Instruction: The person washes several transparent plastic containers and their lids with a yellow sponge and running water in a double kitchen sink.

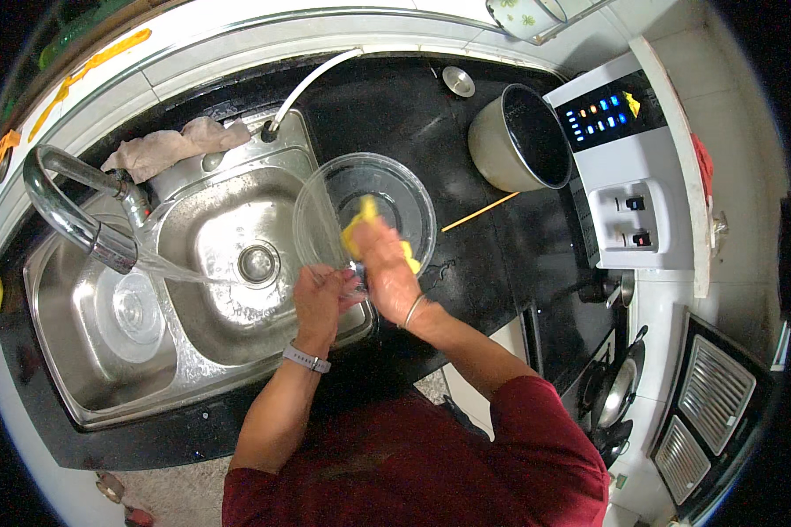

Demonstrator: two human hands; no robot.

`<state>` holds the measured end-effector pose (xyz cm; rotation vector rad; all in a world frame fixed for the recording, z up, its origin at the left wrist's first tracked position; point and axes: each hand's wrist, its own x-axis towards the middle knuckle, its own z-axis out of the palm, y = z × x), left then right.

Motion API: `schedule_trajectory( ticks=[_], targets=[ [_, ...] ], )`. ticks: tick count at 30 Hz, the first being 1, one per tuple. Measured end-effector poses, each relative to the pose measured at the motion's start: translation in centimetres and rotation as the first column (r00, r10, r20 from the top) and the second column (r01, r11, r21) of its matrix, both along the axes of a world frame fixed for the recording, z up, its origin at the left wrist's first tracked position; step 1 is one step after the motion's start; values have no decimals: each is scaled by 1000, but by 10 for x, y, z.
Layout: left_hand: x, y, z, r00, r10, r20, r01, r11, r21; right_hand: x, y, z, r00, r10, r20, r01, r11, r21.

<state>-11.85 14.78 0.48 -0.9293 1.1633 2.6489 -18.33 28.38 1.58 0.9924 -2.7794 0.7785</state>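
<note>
A clear round dish or lid (413, 189) is held across the right rim of the sink, partly over the black counter. My left hand (318, 303) is closed on its near edge, fingers pinched at the rim. My right hand (387, 268) presses a yellow cloth (366, 209) against the dish's surface, and its fingers are slightly blurred. Water runs from the chrome faucet (114, 246) into the right basin (211, 325). A second clear round dish or lid (132, 316) lies in the left basin.
A pot (498, 145) lies tipped beside a white water dispenser (633, 176), with a yellow stick (479, 212) near it. A metal sink strainer (458, 82) sits at the back. A crumpled beige cloth (163, 151) lies behind the sink. Pans (620, 391) stand at the right.
</note>
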Motion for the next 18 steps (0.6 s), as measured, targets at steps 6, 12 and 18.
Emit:
schedule_trajectory(
  ticks=[6, 12, 18],
  targets=[
    [4, 3, 5, 999, -50, 22, 51, 997, -50, -73, 34, 11, 970, -242, -33, 241, 970, -36],
    [8, 2, 2, 997, -58, 45, 58, 998, -5, 8, 52, 7, 965, -261, -17, 261, 954, 146],
    [-2, -3, 14, 976, -208, 61, 217, 951, -219, -85, 0, -14, 909, -296, -295, 305, 952, -15]
  ],
)
